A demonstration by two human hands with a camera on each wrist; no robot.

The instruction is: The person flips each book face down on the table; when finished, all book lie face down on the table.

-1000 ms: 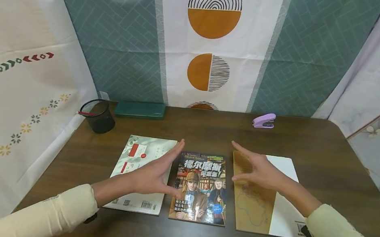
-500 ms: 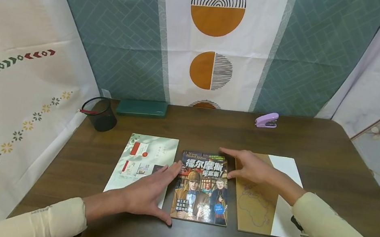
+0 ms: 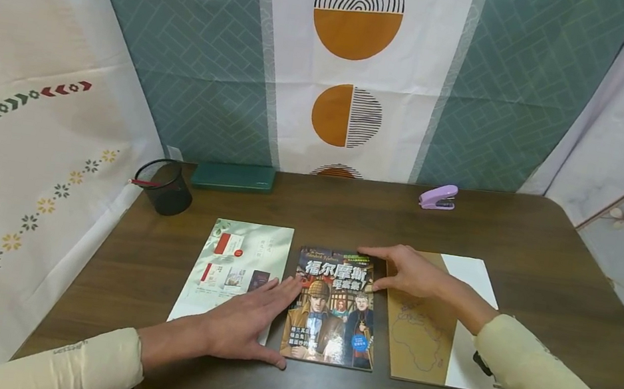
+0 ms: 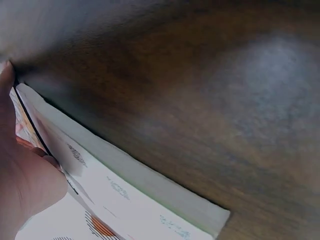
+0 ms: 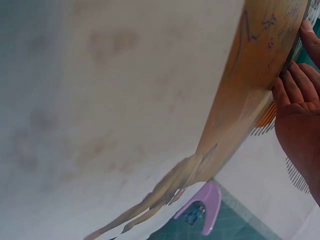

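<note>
A book with illustrated figures on its cover (image 3: 323,320) lies flat in the middle of the table, between two others. My left hand (image 3: 244,322) reaches over the pale green book (image 3: 235,243), fingertips at the middle book's left edge and thumb near its lower left corner. At the upper right corner of the illustrated book, my right hand (image 3: 415,274) has its index finger along the top edge and its thumb at the right edge. Below that hand lies the brown and white book (image 3: 416,344), partly covered by the forearm. The left wrist view shows the left hand (image 4: 30,175) at the edge.
A black mesh pen cup (image 3: 169,197) holding a red pencil stands at the back left. Beside it lies a dark green case (image 3: 234,176). A purple stapler (image 3: 438,197) sits near the table's back edge, before the hanging patterned cloth (image 3: 350,119).
From above the books, both hands have come down and inward to the middle book's edges. Over the last half second the left fingertips have shifted slightly; the books look still.
</note>
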